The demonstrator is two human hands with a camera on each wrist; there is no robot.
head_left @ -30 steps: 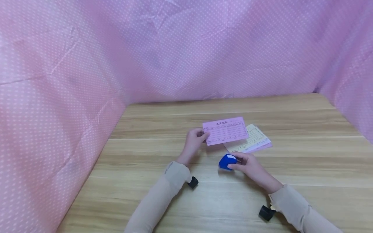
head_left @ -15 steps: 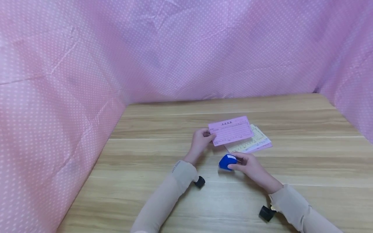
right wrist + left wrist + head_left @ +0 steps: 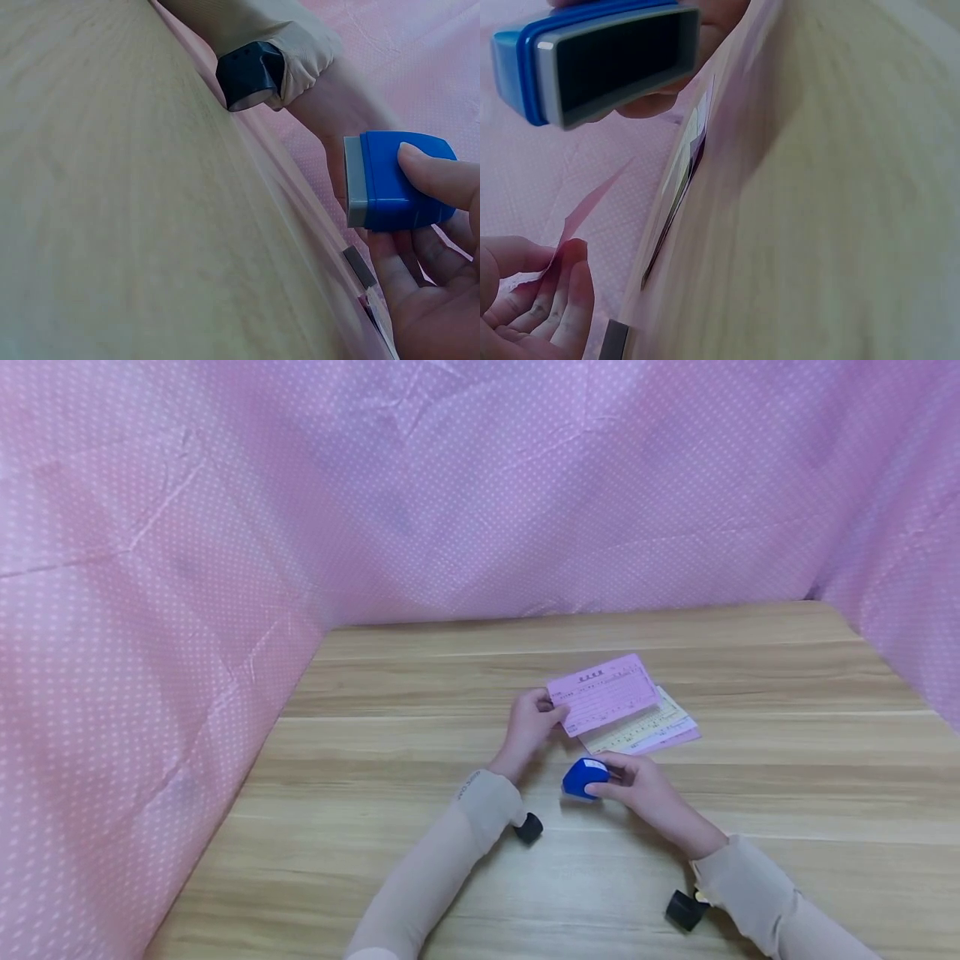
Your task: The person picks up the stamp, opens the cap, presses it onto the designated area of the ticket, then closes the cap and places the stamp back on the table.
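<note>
My left hand (image 3: 531, 722) pinches a pink printed slip (image 3: 603, 693) by its left end, thumb on the front; the left wrist view shows the slip (image 3: 589, 206) held up on edge above the table. Below and to the right, a small pile of yellow and pink printed forms (image 3: 656, 727) lies on the table, partly covered by the slip. Closer to the person, my right hand (image 3: 637, 783) grips a blue stamp (image 3: 583, 779) between thumb and fingers. Its grey-rimmed dark rectangular face (image 3: 626, 64) shows in the left wrist view, raised off the wood.
The wooden table (image 3: 375, 760) runs back to a pink dotted cloth (image 3: 480, 485) hanging behind and at both sides. A small grey block (image 3: 358, 266) shows near the papers in the right wrist view. Black wrist cameras (image 3: 528, 828) stick out from both sleeves.
My left hand has moved to the right with the pink slip, which now tilts more and covers more of the pile. The right hand and the stamp have stayed almost still.
</note>
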